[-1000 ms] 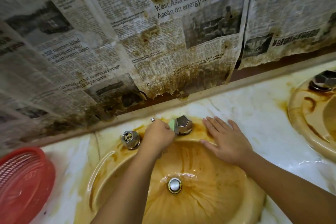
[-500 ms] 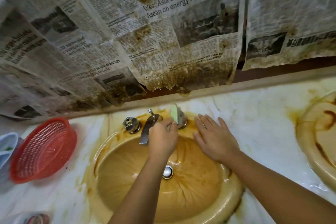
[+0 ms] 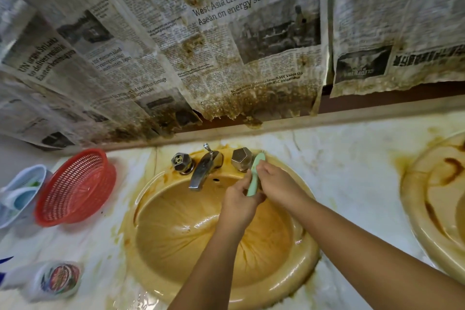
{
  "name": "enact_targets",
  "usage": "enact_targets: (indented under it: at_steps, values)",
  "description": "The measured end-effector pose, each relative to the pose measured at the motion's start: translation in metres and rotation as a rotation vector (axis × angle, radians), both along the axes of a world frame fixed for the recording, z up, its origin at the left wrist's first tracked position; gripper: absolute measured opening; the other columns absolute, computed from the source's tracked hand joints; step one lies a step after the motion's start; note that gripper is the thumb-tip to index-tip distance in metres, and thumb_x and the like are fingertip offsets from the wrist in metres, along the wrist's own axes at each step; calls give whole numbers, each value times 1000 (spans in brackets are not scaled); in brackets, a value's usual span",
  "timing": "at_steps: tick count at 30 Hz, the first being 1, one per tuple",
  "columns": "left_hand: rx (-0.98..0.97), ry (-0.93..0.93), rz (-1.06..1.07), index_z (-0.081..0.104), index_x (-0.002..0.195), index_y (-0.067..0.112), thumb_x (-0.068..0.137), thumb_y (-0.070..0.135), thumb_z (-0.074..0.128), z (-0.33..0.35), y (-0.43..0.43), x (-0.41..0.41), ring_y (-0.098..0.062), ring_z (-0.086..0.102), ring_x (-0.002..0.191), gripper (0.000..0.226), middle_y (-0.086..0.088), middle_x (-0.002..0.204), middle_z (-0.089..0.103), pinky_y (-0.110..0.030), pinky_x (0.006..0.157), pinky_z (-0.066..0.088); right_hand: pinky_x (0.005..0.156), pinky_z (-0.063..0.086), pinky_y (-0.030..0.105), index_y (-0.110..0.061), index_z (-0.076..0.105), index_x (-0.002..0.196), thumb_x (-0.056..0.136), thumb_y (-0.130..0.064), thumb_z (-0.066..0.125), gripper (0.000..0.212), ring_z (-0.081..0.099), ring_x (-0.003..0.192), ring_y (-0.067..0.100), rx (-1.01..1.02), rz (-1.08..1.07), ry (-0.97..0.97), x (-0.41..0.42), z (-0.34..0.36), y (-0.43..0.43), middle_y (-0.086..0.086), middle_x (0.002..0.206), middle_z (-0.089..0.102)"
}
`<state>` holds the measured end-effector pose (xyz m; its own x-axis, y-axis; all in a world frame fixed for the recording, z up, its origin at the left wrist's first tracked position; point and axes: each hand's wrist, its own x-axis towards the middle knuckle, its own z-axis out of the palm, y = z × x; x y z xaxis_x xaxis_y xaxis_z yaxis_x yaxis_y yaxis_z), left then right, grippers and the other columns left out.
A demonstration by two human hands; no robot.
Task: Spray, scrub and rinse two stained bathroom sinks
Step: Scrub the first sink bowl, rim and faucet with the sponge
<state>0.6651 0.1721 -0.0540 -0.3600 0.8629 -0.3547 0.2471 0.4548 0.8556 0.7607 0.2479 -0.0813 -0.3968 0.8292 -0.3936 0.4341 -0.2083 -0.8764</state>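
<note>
Over the sink [image 3: 176, 239], left hand [image 3: 239, 205] and right hand [image 3: 279, 184] grip a sponge [image 3: 254, 175], long axis toward the newspaper [image 3: 226, 58].

Two grips: the left grip [image 3: 239, 205] and the right grip [image 3: 280, 186], both holding one green pad [image 3: 253, 180]. Two sinks on one desk [image 3: 339, 163]: the near sink [image 3: 310, 246] under the grips, and the far sink [image 3: 415, 199] well to their right, cut off by the frame edge. Two tap handles: the right handle [image 3: 241, 158] just beyond the pad and the left handle [image 3: 181, 161] farther left. One spout [image 3: 201, 175] stands between them. Far left of the grips are two baskets, one red basket [image 3: 75, 186] and one pale basket [image 3: 20, 194], and one bottle [image 3: 55, 279]. The newspaper sheets [image 3: 251, 45] beyond number at least three; overlaps hide the exact count.
</note>
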Motion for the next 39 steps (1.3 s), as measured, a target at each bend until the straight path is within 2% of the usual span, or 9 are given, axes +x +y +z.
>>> enact_targets:
  at_steps: [4,8,12,16,20,27,32,36,39]
  values:
    - [-34,-263,-35,58,145,31,79,-8,69,-3,-1,-7,-3,61,77,78,9,99,71,-23,67,42,111,44,42,-30,30,161,110,-35,35,51,51,137,27,-59,-22,-42,-7,2,11,6,160,43]
    - [-48,-308,-129,66,135,35,72,5,66,-10,-4,-20,-12,54,86,69,9,105,70,-34,71,33,110,44,40,-31,20,163,106,-37,45,63,49,138,27,-79,47,-91,-12,4,11,4,161,40]
    - [-7,-420,48,65,135,26,80,7,63,-8,-2,-32,-12,61,105,59,10,129,71,-33,75,37,98,52,44,-20,55,143,103,-14,45,42,63,112,27,-33,-8,-50,-7,3,17,11,133,63]
    - [-20,-395,217,74,122,21,93,4,64,-11,-5,-49,-18,63,109,35,1,120,75,-34,75,41,102,47,38,0,62,132,108,-15,44,34,59,124,33,120,-7,-93,2,0,26,18,135,64]
    - [-47,-390,288,76,116,22,91,10,69,-22,-14,-59,-18,67,104,28,-2,112,78,-34,75,43,103,33,13,-21,59,144,108,-26,50,38,52,136,11,264,-10,54,6,-3,26,-5,146,59]
    - [-50,-359,322,77,113,26,91,15,73,-34,-14,-63,-18,72,102,25,0,107,79,-34,75,48,101,30,6,-22,61,142,106,-28,56,37,51,136,6,249,-8,32,6,-20,33,-6,145,59]
    - [42,-31,205,68,130,32,97,16,68,-38,-2,-68,-5,64,99,37,8,114,71,-23,86,51,97,30,-2,-31,55,146,106,-34,53,40,44,132,-7,227,-102,123,10,-29,13,-16,148,53]
    - [101,503,-145,37,159,27,103,22,58,-47,7,-75,-7,24,152,60,12,163,30,-24,122,24,99,35,2,-33,53,147,106,-34,54,41,46,120,-22,326,-88,118,0,-28,0,-16,146,55]
    - [47,565,-312,8,166,22,107,22,48,-57,10,-79,-5,-10,156,71,10,171,-1,-28,128,8,93,56,30,-35,49,148,106,-33,55,43,67,106,0,470,-47,53,-11,-30,-11,-1,127,72]
